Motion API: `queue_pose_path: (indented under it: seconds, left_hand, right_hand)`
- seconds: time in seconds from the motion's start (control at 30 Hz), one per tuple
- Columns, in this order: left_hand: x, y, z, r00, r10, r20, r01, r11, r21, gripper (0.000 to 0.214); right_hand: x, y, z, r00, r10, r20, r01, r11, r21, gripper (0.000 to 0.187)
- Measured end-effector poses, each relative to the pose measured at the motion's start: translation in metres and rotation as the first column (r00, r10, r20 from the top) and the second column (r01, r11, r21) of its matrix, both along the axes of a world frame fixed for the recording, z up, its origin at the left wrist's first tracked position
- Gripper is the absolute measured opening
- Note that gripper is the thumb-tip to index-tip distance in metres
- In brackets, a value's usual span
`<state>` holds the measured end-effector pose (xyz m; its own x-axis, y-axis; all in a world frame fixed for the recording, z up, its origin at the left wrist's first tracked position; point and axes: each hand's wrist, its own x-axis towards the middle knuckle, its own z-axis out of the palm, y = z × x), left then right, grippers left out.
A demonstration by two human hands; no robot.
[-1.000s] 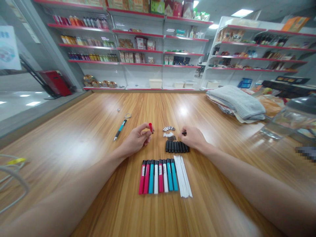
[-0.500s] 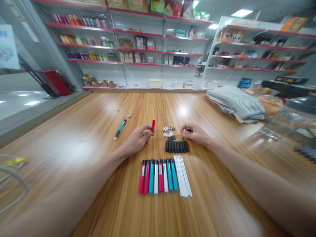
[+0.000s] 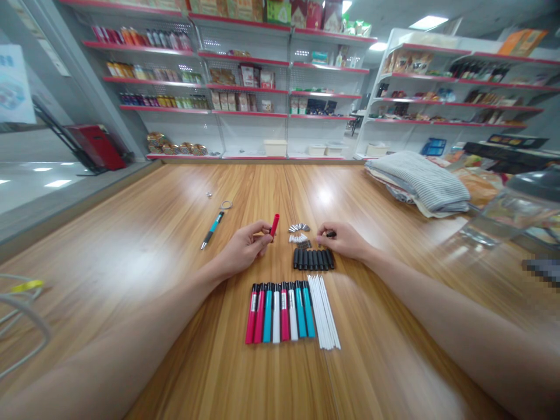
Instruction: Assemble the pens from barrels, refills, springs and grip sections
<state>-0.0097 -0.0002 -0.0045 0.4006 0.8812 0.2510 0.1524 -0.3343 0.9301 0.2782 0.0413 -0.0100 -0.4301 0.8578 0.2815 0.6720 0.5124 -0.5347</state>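
My left hand point(image 3: 245, 246) is closed around a red pen barrel point(image 3: 275, 224), whose open end points up and leans slightly right. Across from it, my right hand point(image 3: 345, 240) is closed on a small black pen part point(image 3: 331, 234), mostly hidden by the fingers. Its fingertips are low over the table, close to a cluster of small dark springs point(image 3: 303, 245). Beside these lie white plastic pieces point(image 3: 297, 238) and an arc of silver pen tips point(image 3: 299, 227). A row of black grips point(image 3: 314, 260) sits just below the right fingertips.
Nearest me lie red, teal and white pen barrels point(image 3: 283, 315) in a row, with white refills point(image 3: 324, 315) alongside. A teal pen point(image 3: 212, 230) and a ring point(image 3: 226, 205) lie left. Folded cloth point(image 3: 420, 181) and a clear jar point(image 3: 494, 210) stand right; a cable point(image 3: 26, 309) lies far left.
My right hand has moved a little left toward the small parts, still holding the black piece. The red barrel in my left hand has shifted slightly right and tilts more.
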Motion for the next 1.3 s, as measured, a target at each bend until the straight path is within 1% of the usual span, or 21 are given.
queue_pose_path:
  seconds: [0.17, 0.23, 0.3, 0.37, 0.4, 0.5, 0.7, 0.8, 0.97, 1.13, 1.3]
  left_hand:
    - [0.001, 0.0, 0.001, 0.999, 0.011, -0.045, -0.01, 1.0, 0.011, 0.021]
    - [0.0, 0.0, 0.002, 0.992, 0.049, -0.113, -0.04, 0.996, 0.078, 0.023]
    - [0.001, 0.0, 0.002, 0.974, 0.083, -0.213, -0.042, 0.981, 0.187, 0.026]
    - [0.002, -0.002, 0.003, 0.947, 0.083, -0.311, 0.004, 0.963, 0.269, 0.028]
    - [0.002, -0.002, 0.003, 0.933, 0.073, -0.353, 0.034, 0.957, 0.287, 0.028]
    - [0.004, -0.004, 0.004, 0.898, 0.05, -0.436, 0.095, 0.947, 0.305, 0.028]
    - [0.007, -0.005, 0.007, 0.844, 0.053, -0.535, 0.16, 0.925, 0.344, 0.026]
    - [0.006, -0.004, 0.006, 0.846, 0.076, -0.528, 0.141, 0.923, 0.358, 0.026]
    - [0.004, -0.003, 0.002, 0.88, 0.149, -0.45, 0.04, 0.923, 0.383, 0.023]
    - [0.004, 0.001, -0.001, 0.885, 0.206, -0.418, -0.056, 0.938, 0.343, 0.02]
    - [0.003, 0.005, -0.006, 0.888, 0.299, -0.349, -0.181, 0.926, 0.332, 0.012]
  right_hand:
    - [-0.011, -0.005, 0.001, 0.997, -0.045, -0.055, 0.049, 0.995, 0.085, 0.02]
    - [-0.016, -0.007, 0.002, 0.996, -0.048, -0.076, 0.056, 0.993, 0.106, 0.021]
    - [-0.02, -0.008, 0.003, 0.996, -0.045, -0.08, 0.054, 0.991, 0.118, 0.021]
    - [-0.022, -0.009, 0.003, 0.996, -0.047, -0.078, 0.057, 0.99, 0.126, 0.021]
    - [-0.023, -0.009, 0.003, 0.996, -0.051, -0.079, 0.061, 0.99, 0.129, 0.021]
    - [-0.022, -0.008, 0.003, 0.994, -0.058, -0.089, 0.07, 0.989, 0.132, 0.021]
    - [-0.022, -0.007, 0.001, 0.994, -0.065, -0.084, 0.075, 0.989, 0.127, 0.021]
    - [-0.021, -0.007, 0.001, 0.994, -0.067, -0.086, 0.078, 0.99, 0.12, 0.021]
    - [-0.021, -0.009, 0.003, 0.994, -0.063, -0.086, 0.074, 0.99, 0.119, 0.023]
    - [-0.021, -0.01, 0.004, 0.993, -0.072, -0.097, 0.083, 0.989, 0.121, 0.023]
    - [-0.021, -0.01, 0.003, 0.993, -0.065, -0.097, 0.077, 0.99, 0.121, 0.022]
